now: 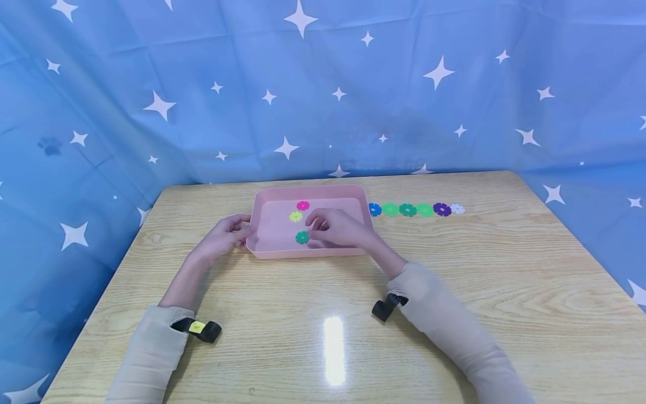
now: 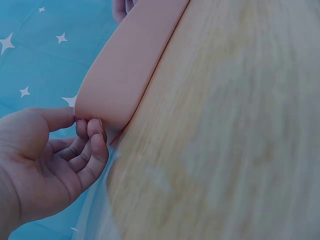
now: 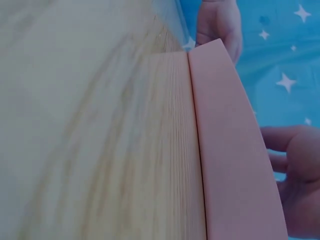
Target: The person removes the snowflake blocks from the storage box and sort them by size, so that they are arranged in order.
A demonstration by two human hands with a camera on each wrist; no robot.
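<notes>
A pink tray (image 1: pixel 259 247) sits mid-table with a pink disc (image 1: pixel 303 205), a yellow-green disc (image 1: pixel 295 216) and a green disc (image 1: pixel 302 237) on its floor. My left hand (image 1: pixel 244 227) grips the tray's left near corner. In the left wrist view, the left hand (image 2: pixel 85 122) has its thumb and curled fingers against the tray's wall (image 2: pixel 130 70). My right hand (image 1: pixel 315 227) hovers inside the tray with loosely bent fingers just right of the green disc, nothing seen in it. The right wrist view shows the right hand (image 3: pixel 297 170) beyond the tray wall (image 3: pixel 230 150).
A row of several flower discs lies on the wooden table (image 1: pixel 504 269) right of the tray, from a blue disc (image 1: pixel 374 209) to a white disc (image 1: pixel 457 209). A blue starred cloth (image 1: pixel 323 84) hangs behind and around the table.
</notes>
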